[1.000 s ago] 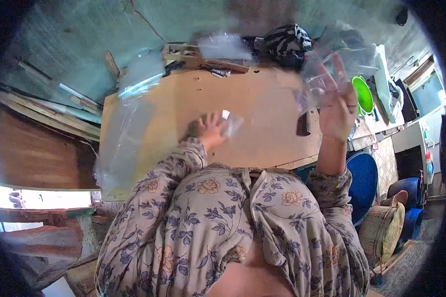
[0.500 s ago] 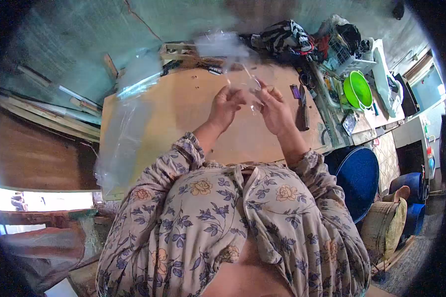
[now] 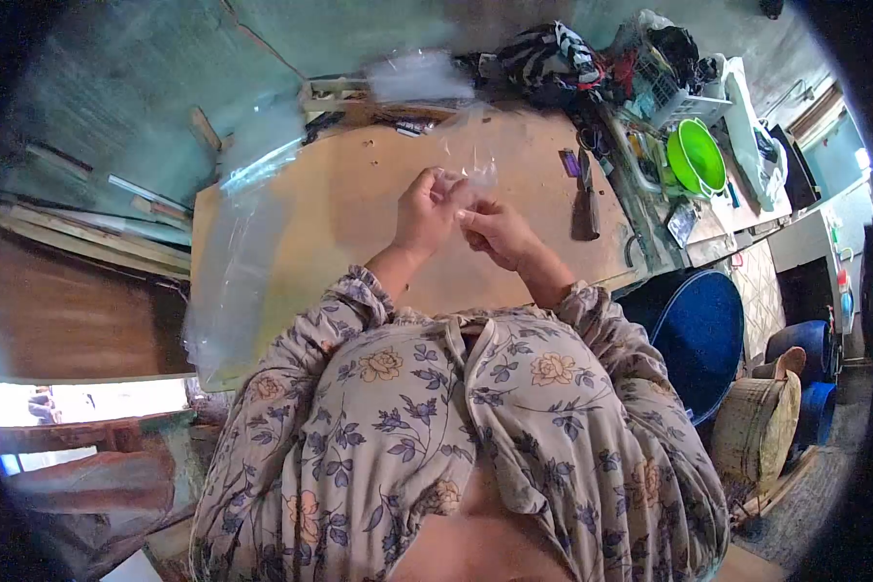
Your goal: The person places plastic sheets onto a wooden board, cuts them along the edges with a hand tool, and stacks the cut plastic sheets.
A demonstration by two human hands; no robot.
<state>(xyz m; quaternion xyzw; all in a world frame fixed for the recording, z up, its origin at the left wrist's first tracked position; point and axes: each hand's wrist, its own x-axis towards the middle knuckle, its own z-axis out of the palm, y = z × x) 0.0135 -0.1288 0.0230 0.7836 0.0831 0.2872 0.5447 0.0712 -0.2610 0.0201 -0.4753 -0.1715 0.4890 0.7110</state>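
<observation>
Closer together than before, the left hand (image 3: pixel 421 215) and right hand (image 3: pixel 504 235) pinch clear plastic (image 3: pixel 475 173) (flimsy stuff), likely to steady it.

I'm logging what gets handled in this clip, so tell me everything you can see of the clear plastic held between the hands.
The clear plastic is thin, see-through and creased, with bright glints. Its near end is bunched between the left hand and right hand; the rest spreads away from the person, over the tan tabletop. Its far edge is blurred; I cannot tell whether it is bag or sheet.
</observation>
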